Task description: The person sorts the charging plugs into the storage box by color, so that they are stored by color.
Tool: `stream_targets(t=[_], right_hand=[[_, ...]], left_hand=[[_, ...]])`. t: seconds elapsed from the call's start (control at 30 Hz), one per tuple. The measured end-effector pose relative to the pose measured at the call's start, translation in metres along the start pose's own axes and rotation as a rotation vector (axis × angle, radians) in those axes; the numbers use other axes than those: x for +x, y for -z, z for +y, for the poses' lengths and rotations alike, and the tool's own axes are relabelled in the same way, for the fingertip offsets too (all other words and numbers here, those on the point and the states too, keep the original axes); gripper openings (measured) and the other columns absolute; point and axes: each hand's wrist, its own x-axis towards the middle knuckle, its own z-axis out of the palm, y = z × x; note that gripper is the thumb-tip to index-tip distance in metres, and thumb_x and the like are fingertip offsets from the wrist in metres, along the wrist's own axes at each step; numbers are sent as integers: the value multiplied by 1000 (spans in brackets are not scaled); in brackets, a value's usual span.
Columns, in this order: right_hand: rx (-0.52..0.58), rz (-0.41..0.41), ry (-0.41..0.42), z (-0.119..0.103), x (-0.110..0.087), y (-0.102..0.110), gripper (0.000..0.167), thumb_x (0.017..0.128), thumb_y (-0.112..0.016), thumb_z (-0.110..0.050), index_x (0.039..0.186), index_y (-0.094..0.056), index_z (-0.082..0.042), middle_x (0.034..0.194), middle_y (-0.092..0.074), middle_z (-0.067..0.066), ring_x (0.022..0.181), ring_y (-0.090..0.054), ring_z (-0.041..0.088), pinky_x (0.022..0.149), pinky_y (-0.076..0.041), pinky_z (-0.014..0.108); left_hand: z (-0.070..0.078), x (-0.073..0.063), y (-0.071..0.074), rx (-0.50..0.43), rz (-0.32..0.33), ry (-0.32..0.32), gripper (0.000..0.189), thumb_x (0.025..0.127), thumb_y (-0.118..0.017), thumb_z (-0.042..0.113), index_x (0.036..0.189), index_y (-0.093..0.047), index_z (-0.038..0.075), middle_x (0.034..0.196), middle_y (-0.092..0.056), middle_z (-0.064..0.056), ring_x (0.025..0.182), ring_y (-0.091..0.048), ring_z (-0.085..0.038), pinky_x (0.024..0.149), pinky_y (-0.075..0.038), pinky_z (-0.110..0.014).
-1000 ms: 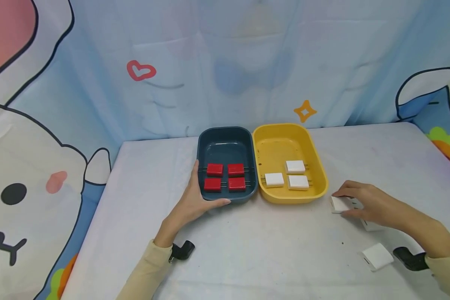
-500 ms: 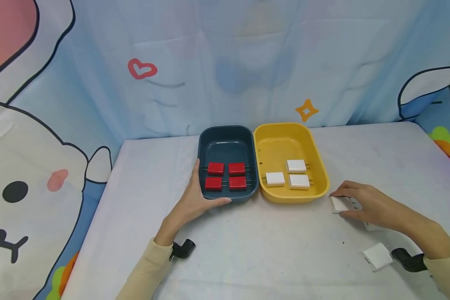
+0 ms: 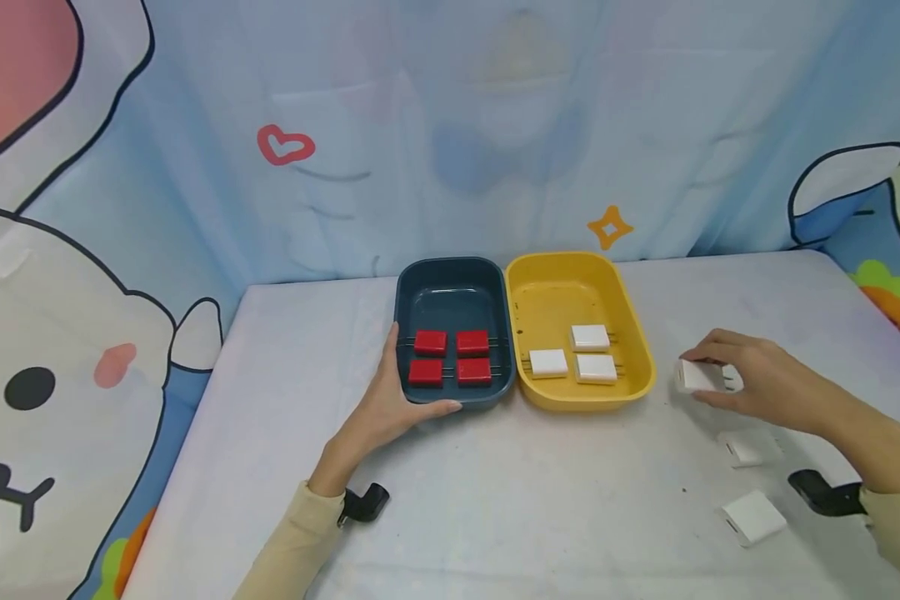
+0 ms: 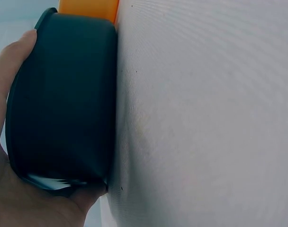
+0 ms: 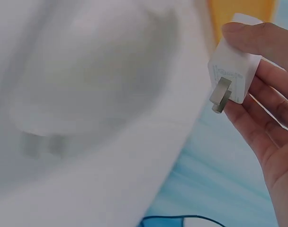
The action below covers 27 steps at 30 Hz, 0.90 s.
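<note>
My left hand (image 3: pixel 385 398) holds the near left corner of a dark blue tray (image 3: pixel 450 304), its thumb along the front rim and its fingers along the left side. Inside lie several red plug chargers (image 3: pixel 473 372) with metal prongs. My right hand (image 3: pixel 768 385) pinches a white plug charger (image 3: pixel 697 377) between thumb and fingers, above the table and to the right of the yellow tray (image 3: pixel 547 296). In the right wrist view, the flat prongs of this charger (image 5: pixel 233 64) point back toward the wrist. Three white chargers (image 3: pixel 596 368) lie in the yellow tray.
Two more white chargers lie on the white table, one (image 3: pixel 750 447) below my right hand and another (image 3: pixel 753 517) closer to the front. The trays stand side by side near the back edge. Behind the table hangs a blue printed cloth (image 3: pixel 495 125).
My right hand has lifted the white charger off the table and shifted slightly away from me and to the right. The charger beneath is now more visible. My left hand stays on the tray.
</note>
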Motion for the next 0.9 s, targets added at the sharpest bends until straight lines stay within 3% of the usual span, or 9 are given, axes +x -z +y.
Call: stream_targets(t=[0.1, 0.23, 0.37, 0.57, 0.77, 0.9], right_hand=[[-23, 67, 14, -1, 16, 14, 49, 75, -96, -14, 116, -74, 3, 105, -67, 8, 89, -61, 21, 76, -63, 41], [-22, 108, 32, -11, 40, 30, 48, 77, -94, -12, 117, -73, 3, 107, -68, 12, 93, -63, 26, 82, -62, 49], [30, 67, 26, -28, 67, 35, 48, 82, -91, -14, 121, -71, 4, 114, -67, 17, 100, -63, 32, 90, -58, 57], [75, -25, 102, -52, 107, 21, 44, 86, -88, -15, 122, -71, 6, 115, -65, 18, 92, -59, 27, 83, -59, 48], [111, -75, 129, -68, 128, 3, 42, 87, -87, -12, 121, -72, 7, 113, -67, 17, 91, -60, 25, 86, -59, 47], [116, -113, 123, -79, 138, 2, 43, 87, -87, -11, 123, -72, 7, 114, -67, 16, 95, -61, 27, 91, -58, 48]], left_hand=[[-1, 1, 1, -7, 2, -16, 131, 80, -91, 27, 168, 5, 14, 173, -16, -6, 156, -21, -26, 120, -34, -58], [-1, 2, 1, -10, -4, -18, 130, 81, -90, 26, 168, 6, 14, 173, -16, -6, 156, -21, -25, 120, -34, -57], [0, 1, 2, -5, -1, -8, 130, 81, -90, 27, 168, 6, 14, 174, -15, -6, 156, -20, -26, 121, -33, -58], [-1, 1, 1, -19, 2, -23, 130, 80, -91, 26, 168, 5, 15, 173, -16, -6, 156, -21, -25, 121, -34, -57], [-3, 2, -1, -13, -2, -30, 131, 79, -92, 26, 168, 4, 16, 173, -18, -5, 155, -22, -23, 120, -35, -55], [-3, 3, 0, -10, 4, -46, 131, 79, -92, 25, 168, 3, 15, 172, -19, -5, 154, -23, -23, 120, -36, -55]])
